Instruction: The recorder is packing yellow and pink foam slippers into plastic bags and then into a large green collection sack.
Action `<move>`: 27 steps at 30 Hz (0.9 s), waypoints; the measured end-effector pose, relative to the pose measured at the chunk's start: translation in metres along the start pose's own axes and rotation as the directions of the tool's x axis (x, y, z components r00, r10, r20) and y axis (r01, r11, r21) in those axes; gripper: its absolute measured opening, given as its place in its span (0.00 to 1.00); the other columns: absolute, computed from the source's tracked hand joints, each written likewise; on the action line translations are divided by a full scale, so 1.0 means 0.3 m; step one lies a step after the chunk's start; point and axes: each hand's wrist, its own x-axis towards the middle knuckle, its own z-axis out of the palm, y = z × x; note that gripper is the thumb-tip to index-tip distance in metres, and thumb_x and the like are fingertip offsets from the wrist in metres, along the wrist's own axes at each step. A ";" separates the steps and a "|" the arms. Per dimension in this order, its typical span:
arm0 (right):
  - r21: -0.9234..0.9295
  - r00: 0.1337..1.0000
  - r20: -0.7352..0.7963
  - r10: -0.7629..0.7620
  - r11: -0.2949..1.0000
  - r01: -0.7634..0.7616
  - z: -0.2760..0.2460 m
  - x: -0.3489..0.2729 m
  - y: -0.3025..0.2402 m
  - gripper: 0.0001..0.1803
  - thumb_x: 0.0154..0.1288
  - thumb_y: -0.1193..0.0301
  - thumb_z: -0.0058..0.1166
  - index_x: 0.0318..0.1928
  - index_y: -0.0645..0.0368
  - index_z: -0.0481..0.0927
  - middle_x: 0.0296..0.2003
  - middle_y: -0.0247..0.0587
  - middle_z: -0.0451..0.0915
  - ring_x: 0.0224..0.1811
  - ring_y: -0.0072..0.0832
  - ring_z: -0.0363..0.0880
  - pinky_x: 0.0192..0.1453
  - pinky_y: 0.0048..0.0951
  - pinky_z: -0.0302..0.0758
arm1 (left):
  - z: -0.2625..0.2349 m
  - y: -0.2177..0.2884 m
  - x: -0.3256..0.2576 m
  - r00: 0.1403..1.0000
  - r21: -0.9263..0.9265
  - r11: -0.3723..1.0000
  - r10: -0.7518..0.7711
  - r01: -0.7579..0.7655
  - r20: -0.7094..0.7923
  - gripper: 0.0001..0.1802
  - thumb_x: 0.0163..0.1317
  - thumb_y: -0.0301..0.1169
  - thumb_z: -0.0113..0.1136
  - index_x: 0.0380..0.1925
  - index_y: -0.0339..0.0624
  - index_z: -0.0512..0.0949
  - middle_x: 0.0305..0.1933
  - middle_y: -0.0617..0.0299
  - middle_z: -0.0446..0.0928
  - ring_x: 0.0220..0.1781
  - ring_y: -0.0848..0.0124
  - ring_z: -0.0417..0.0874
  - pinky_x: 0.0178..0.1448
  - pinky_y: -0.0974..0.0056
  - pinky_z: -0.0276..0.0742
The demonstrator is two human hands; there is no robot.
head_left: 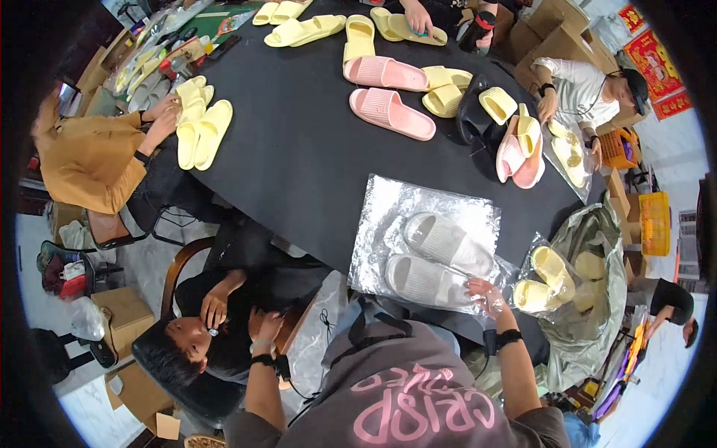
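A pair of grey slide slippers (429, 280) lies side by side in a clear plastic bag (373, 216) on the near edge of the black table. My right hand (489, 296) is closed on the bag's right edge, by the slippers' ends; part of its grip is hidden. Off the table at lower left, my left hand (265, 326) hangs beside a seated person, its fingers slightly bent and apart, nothing seen in them. Right of my right hand, yellow slippers (549, 272) sit in another clear bag.
Pink slippers (392, 112) and several yellow ones lie farther back on the black table (291, 149). Co-workers handle slippers at left, far side and right. A seated person (205, 328) is close on my left. A large greenish plastic sack (594, 299) stands at right.
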 end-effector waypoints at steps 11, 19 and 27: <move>-0.806 0.925 0.001 -0.380 0.548 0.226 0.105 0.183 -0.292 0.43 0.38 0.59 0.71 0.57 0.56 0.68 0.55 0.50 0.67 0.59 0.47 0.63 0.62 0.45 0.60 | -0.301 0.986 0.327 0.959 -0.616 0.735 0.200 -0.283 -0.202 0.16 0.58 0.30 0.55 0.46 0.37 0.74 0.44 0.48 0.77 0.47 0.53 0.77 0.50 0.58 0.73; -0.777 0.835 0.189 -0.517 0.440 0.449 0.161 0.328 -0.180 0.29 0.36 0.68 0.63 0.46 0.61 0.77 0.49 0.51 0.70 0.55 0.48 0.64 0.58 0.46 0.61 | -0.250 1.125 0.387 0.970 -0.325 0.929 0.105 -0.174 -0.220 0.20 0.56 0.37 0.60 0.44 0.36 0.72 0.43 0.51 0.74 0.42 0.57 0.78 0.47 0.56 0.73; -0.711 0.788 0.228 -0.572 0.456 0.536 0.243 0.358 -0.263 0.26 0.37 0.73 0.58 0.45 0.60 0.79 0.48 0.48 0.72 0.55 0.47 0.64 0.56 0.44 0.61 | -0.246 1.199 0.441 0.966 -0.355 0.935 -0.077 -0.016 -0.246 0.20 0.62 0.42 0.51 0.44 0.36 0.74 0.43 0.47 0.77 0.46 0.56 0.79 0.48 0.56 0.72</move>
